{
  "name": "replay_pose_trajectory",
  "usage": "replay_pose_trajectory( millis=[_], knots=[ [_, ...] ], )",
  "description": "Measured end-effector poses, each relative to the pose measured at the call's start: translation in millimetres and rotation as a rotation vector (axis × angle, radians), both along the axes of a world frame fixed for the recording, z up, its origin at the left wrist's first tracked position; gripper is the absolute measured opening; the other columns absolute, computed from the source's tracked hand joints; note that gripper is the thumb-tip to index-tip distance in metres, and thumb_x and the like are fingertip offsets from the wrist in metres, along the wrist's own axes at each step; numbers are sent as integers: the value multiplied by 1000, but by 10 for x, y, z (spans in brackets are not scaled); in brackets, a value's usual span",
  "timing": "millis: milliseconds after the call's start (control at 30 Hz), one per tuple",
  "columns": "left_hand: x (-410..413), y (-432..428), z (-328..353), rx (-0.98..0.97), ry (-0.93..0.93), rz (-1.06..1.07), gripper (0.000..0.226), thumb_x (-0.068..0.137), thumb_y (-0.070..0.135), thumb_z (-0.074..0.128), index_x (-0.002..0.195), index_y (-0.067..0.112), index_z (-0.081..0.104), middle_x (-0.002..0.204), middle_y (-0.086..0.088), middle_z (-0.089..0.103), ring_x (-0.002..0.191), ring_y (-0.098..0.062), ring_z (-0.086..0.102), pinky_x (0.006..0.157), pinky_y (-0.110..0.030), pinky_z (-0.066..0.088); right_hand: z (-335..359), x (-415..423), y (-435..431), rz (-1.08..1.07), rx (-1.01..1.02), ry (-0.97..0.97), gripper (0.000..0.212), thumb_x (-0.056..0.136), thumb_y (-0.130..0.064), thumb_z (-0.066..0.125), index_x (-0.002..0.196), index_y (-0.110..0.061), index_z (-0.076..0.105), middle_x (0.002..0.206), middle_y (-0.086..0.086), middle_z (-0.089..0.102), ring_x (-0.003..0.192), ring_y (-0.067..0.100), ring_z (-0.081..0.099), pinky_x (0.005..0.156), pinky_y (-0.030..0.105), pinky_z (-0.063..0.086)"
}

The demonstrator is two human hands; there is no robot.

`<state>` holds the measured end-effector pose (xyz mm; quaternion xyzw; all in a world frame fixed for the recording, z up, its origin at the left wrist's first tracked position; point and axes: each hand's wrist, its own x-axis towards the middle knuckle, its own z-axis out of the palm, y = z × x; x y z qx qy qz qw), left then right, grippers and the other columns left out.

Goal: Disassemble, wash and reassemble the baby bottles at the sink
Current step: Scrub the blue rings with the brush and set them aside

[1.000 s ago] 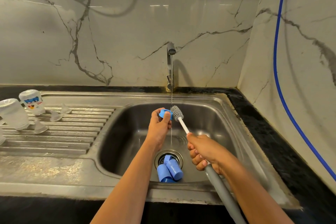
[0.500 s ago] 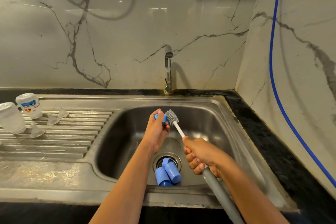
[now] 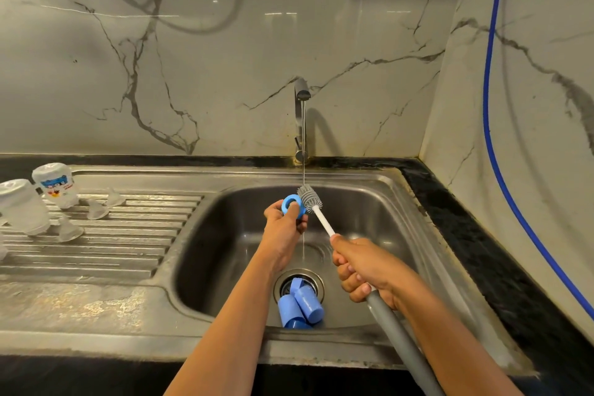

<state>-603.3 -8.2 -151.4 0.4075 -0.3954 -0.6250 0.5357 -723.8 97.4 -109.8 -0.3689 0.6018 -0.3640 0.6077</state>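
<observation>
Left hand (image 3: 284, 228) pinches blue ring (image 3: 293, 204) over sink (image 3: 379, 212), under thin tap (image 3: 301, 96) stream. Right hand (image 3: 361, 268) grips brush (image 3: 310, 199) handle, bristles touching ring. Risk: wet ring slips, drops among blue caps (image 3: 300, 305) at near drain.

The right grip (image 3: 363, 267) covers the middle of the brush handle (image 3: 400, 339), whose grey end runs off the bottom edge. The left grip (image 3: 284, 231) hides the lower part of the blue ring (image 3: 292, 204). The nearer of the blue caps (image 3: 308, 302) is partly hidden behind the sink's front rim (image 3: 225, 334). At far left, a clear bottle (image 3: 22, 207) is cut by the frame. The print on the bottle beside it (image 3: 56, 185) is too small to read.
</observation>
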Motion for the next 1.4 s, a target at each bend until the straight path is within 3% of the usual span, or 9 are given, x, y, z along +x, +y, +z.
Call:
replay_pose_trajectory(
  millis=[167,300,433,567,700,1000,1133,1267,1400],
  knots=[
    [41,-26,-17,-43,-35,64,20,102,15,43,120,14,50,104,-11,60,72,-10,52,66,-21,48,-13,-11,15,33,13,41,43,101,-39,39,64,-17,40,46,-6,33,34,4,24,31,12,19],
    [4,8,-24,-134,-135,-89,20,102,12,39,107,20,56,99,-9,57,65,-11,47,64,-24,43,-5,-20,-15,-49,-35,29,41,100,-36,39,64,-17,39,46,-5,32,33,4,23,31,11,19],
    [8,5,-40,-204,-213,-60,24,103,13,37,115,22,55,106,-8,58,69,-10,44,64,-23,42,12,-38,-10,-40,-20,-32,43,100,-36,40,61,-17,39,46,-5,31,32,3,22,31,10,18],
    [25,-42,-66,-148,-87,99,24,102,17,42,124,23,52,112,-5,60,78,-9,49,65,-20,44,34,-24,21,50,4,-46,46,101,-40,40,61,-17,39,46,-6,30,32,3,22,31,11,17],
    [26,-90,-81,-12,-38,146,27,101,24,47,125,13,52,98,-6,59,68,-8,42,63,-21,42,13,-16,25,67,1,-3,47,101,-42,40,61,-17,40,46,-6,33,33,3,24,31,12,19],
    [62,7,-27,-141,-245,-39,20,101,32,45,107,23,62,83,-2,52,67,-11,39,64,-25,39,-3,-59,17,10,-57,96,42,101,-40,38,65,-18,40,48,-5,33,36,5,23,32,13,19],
    [52,32,-2,-54,-41,-89,19,100,23,50,113,23,62,105,-5,62,88,-18,56,75,-28,52,14,-75,22,14,-50,108,41,100,-41,38,66,-17,41,48,-5,34,36,5,24,32,14,20],
    [93,-43,-21,79,261,82,29,96,11,55,125,11,55,116,-14,61,95,-22,64,78,-27,57,-32,-40,32,84,-6,159,40,99,-42,38,67,-18,42,47,-7,36,35,4,26,32,14,23],
    [87,-27,-54,-15,21,84,18,97,18,55,112,12,62,106,-9,64,84,-14,61,67,-21,53,-35,-21,9,41,-21,210,40,100,-41,36,68,-17,42,47,-6,36,35,5,26,34,14,22]
  ],
)
